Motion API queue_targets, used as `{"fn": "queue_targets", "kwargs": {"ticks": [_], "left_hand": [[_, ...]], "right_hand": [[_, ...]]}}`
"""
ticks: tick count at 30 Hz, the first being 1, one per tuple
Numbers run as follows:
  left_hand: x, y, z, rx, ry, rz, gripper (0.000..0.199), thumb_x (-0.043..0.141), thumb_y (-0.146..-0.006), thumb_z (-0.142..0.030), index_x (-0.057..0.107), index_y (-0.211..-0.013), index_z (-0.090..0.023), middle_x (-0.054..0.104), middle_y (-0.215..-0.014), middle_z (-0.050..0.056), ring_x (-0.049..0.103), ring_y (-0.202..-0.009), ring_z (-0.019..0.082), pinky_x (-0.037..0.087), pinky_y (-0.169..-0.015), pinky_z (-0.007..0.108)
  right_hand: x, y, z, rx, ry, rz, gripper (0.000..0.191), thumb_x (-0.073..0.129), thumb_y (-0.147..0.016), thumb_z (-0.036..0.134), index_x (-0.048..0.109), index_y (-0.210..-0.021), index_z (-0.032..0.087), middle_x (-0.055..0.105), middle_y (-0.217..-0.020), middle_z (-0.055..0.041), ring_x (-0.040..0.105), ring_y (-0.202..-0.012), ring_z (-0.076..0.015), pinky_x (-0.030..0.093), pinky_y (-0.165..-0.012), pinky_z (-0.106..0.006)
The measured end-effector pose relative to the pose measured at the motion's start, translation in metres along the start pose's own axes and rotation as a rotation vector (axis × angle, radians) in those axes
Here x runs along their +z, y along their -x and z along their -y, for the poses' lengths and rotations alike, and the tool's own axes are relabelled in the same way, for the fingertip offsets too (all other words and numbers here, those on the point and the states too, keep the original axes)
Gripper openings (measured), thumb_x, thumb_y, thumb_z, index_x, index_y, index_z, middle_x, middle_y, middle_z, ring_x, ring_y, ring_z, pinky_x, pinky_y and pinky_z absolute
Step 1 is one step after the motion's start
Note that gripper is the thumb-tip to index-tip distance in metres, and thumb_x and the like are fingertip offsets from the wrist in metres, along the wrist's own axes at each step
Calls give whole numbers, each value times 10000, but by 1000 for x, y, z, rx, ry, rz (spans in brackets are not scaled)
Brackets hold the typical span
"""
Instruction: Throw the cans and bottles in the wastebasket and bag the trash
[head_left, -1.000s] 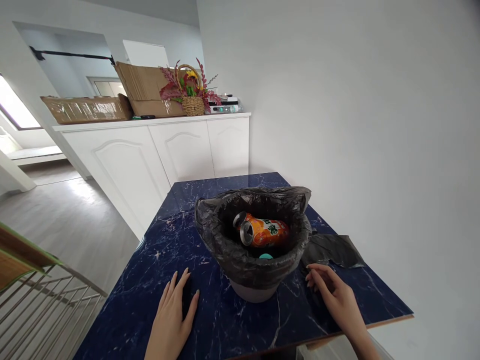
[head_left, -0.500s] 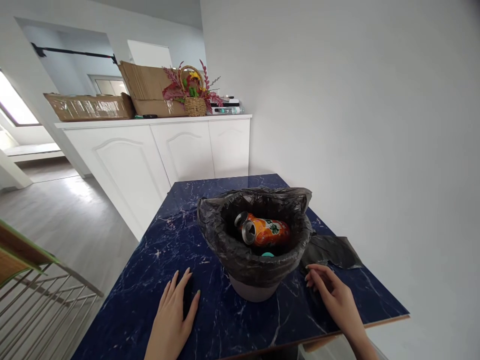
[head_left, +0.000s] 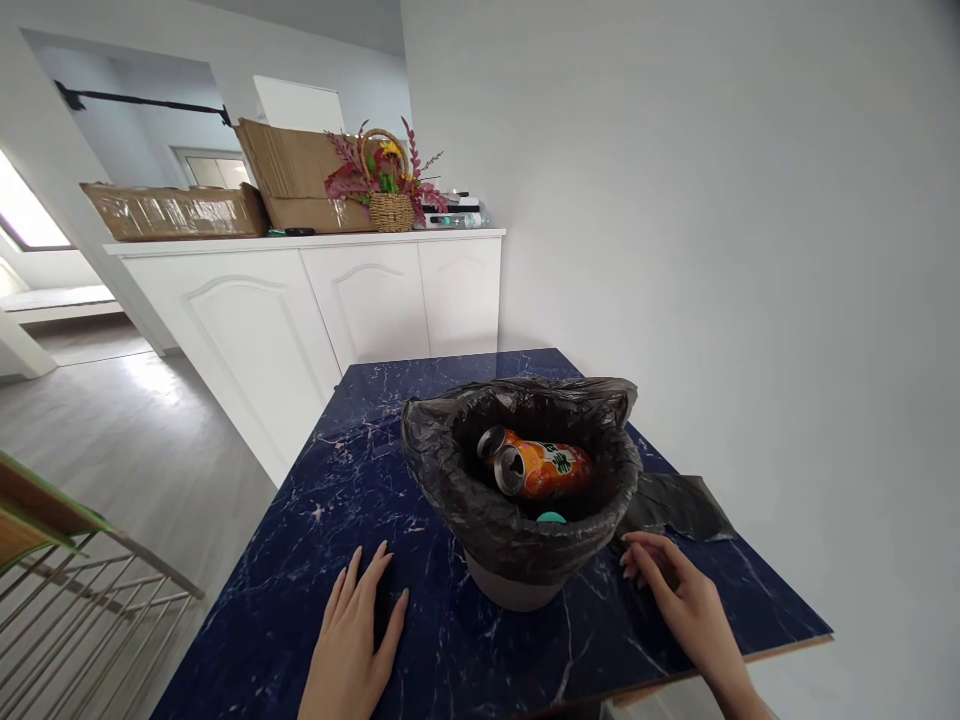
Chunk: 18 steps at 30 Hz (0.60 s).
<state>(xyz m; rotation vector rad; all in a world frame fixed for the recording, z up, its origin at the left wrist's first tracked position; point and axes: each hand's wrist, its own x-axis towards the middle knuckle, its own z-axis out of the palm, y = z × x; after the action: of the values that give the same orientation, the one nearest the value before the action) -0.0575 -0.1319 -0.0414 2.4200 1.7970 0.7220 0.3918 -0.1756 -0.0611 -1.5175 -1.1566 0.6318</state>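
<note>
A small bin (head_left: 514,590) lined with a black plastic bag (head_left: 517,540) stands on the dark blue marbled table. Inside the bag lie two orange drink cans (head_left: 551,470), the rear one partly hidden, and a round turquoise thing (head_left: 551,518) showing only its top. My left hand (head_left: 356,630) rests flat on the tabletop left of the bin, fingers spread, holding nothing. To the bin's right, my right hand (head_left: 671,590) lies with loosely curled fingers and a gap inside the thumb; I see nothing in it. Its fingertips are close to a flat piece of black plastic (head_left: 679,505).
The blue table (head_left: 322,510) meets a white wall on the right. Behind it, a white cabinet (head_left: 375,310) carries cardboard boxes (head_left: 180,212), a flower basket (head_left: 391,210) and a plastic bottle (head_left: 457,220). A metal rack (head_left: 97,620) stands at the lower left.
The bin, table and both hands appear slightly farther right and lower, as the view has shifted a little. Neither hand has taken hold of or let go of anything.
</note>
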Motion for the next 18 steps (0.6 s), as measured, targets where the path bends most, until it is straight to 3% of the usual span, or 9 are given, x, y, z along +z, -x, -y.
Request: {"fn": "queue_targets", "kwargs": {"ticks": [5, 8, 10, 14, 18], "left_hand": [[5, -3, 4, 2, 31, -23, 569, 504, -1085, -510, 420, -1631, -373, 478, -1699, 25, 353, -1601, 407, 444, -1224, 715], [2, -5, 2, 13, 74, -30, 530, 506, -1079, -515, 494, -1584, -354, 526, -1667, 29, 366, -1599, 405, 425, -1235, 718], [-3, -6, -2, -14, 137, -32, 503, 509, -1068, -535, 560, -1529, -340, 572, -1629, 42, 403, -1584, 408, 434, -1229, 709], [-23, -16, -18, -168, 391, 0, 505, 542, -1029, -631, 648, -1422, -332, 657, -1535, 72, 618, -1423, 393, 584, -1113, 593], [-50, -47, -45, -200, 802, 2, 514, 578, -1001, -690, 691, -1303, -290, 759, -1364, 77, 683, -1340, 346, 555, -1161, 520]], "right_hand": [[0, -7, 23, -20, -59, 61, 459, 654, -980, 662, 737, -1136, 238, 793, -953, -82, 738, -790, -237, 608, -742, -349], [-3, -17, 58, -31, -142, 39, 485, 691, -953, 674, 736, -1154, 235, 800, -988, -92, 744, -824, -246, 623, -739, -353], [-9, -26, 84, -42, -201, -3, 484, 723, -935, 668, 737, -1173, 247, 800, -1109, -103, 751, -948, -268, 631, -780, -352], [-20, -47, 129, -24, -373, 48, 527, 733, -951, 632, 678, -1368, 314, 707, -1423, -82, 698, -1224, -291, 641, -895, -361], [-23, -65, 160, 42, -450, 165, 579, 742, -945, 640, 636, -1432, 344, 735, -1377, -61, 696, -1237, -266, 630, -953, -380]]}}
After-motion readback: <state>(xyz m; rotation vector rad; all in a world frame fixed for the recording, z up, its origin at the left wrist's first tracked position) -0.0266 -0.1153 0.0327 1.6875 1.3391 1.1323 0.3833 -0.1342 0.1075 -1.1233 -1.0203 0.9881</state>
